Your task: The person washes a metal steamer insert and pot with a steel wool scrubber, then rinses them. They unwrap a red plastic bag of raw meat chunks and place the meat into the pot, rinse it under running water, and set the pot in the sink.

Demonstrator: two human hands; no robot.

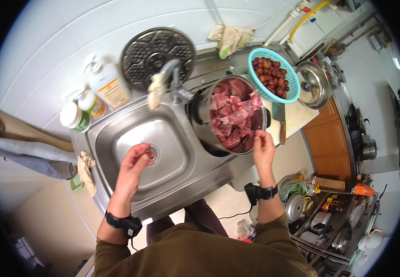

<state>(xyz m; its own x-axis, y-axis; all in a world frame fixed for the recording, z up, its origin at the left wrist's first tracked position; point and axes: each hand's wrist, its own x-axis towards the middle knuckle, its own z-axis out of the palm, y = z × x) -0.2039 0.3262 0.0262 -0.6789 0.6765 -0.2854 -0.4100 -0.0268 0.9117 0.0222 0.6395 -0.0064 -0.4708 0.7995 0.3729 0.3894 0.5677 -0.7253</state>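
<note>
A large stainless steel pot point(205, 133) stands on the counter to the right of the sink, heaped with raw red meat pieces point(234, 110). My right hand point(264, 147) is at the pot's near right rim, its thumb and fingertips close together. Whether they pinch the rim, a bit of meat or nothing cannot be told. Over the steel sink basin point(123, 133) my left hand point(134, 164) hovers near the drain point(154, 152), fingers loosely curled and thumb apart, with nothing visible in it. A faucet point(176, 85) with a cloth-wrapped spout point(156, 90) rises behind the basin.
A turquoise basket point(293, 78) of red dates point(271, 78) is behind the pot's right side. A cleaver point(280, 119) lies on a white cutting board point(298, 116). Bottles, including a pump bottle point(108, 85), and a perforated steamer tray point(156, 57) line the wall.
</note>
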